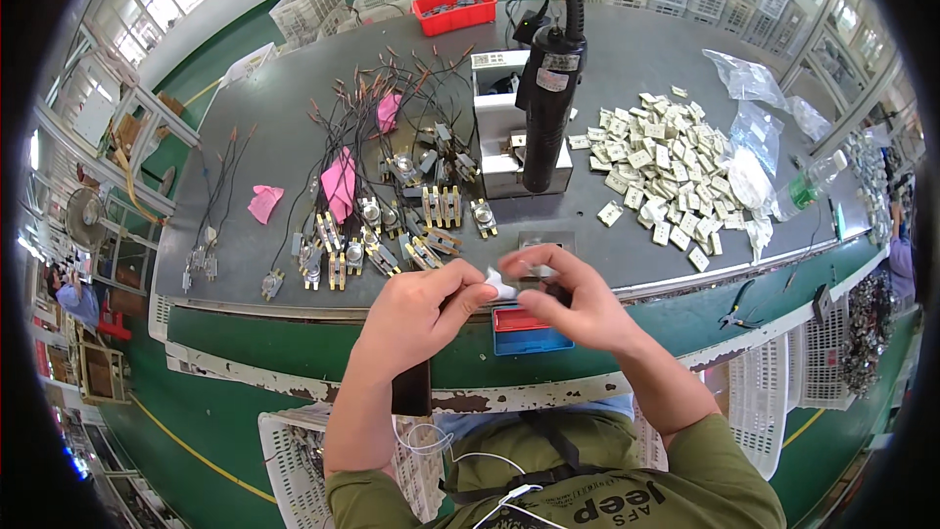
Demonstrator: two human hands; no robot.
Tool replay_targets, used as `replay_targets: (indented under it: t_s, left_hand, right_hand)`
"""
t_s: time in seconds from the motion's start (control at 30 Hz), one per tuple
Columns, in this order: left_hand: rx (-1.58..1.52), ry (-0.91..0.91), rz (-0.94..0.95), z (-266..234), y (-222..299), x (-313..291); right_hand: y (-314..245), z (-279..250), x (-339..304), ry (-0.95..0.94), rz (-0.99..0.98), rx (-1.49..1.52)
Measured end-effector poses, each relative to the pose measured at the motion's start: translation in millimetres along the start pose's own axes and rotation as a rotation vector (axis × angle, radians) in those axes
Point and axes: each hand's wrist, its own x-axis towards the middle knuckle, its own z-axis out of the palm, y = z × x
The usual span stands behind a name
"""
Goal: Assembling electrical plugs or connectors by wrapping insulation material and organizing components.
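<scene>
My left hand (419, 315) is closed, thumb and forefinger pinching a crumpled white scrap (499, 284), perhaps paper or cloth. Close beside it, my right hand (583, 306) curls inward, its fingertips slightly blurred. Something small and dark shows between its thumb and fingers, too hidden to name. Both hands hover over the table's near edge, above a small red and blue box (534, 343). Just beyond them stands a machine with a white body (497, 78) and a black cylindrical head (550, 108).
Left of the machine lie wired metal-and-grey parts (392, 196) with pink scraps (340, 186). A heap of cream blocks (666, 167) spreads on the right, beside plastic bags (749, 78) and a green-labelled bottle (811, 184). Pliers (739, 309) lie near right; a red bin (454, 12) stands far back.
</scene>
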Motion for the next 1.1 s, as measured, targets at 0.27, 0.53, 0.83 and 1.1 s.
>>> replay_targets:
  t_s: [0.27,0.53,0.83,1.1]
  left_hand:
    - [0.023,-0.068,0.006,-10,2,0]
    - [-0.313,0.025,0.160,-8,-40,-8]
    - [-0.402,0.465,-0.003,25,-14,-10]
    - [0.051,0.355,0.127,-1,0,0]
  right_hand:
    - [-8,4,16,-0.128,0.233,0.047]
    - [-6,2,11,0.105,-0.001,0.206]
    - [-3,3,0,0.307,0.065,0.251]
    - [7,4,-4,0.290,0.111,0.161]
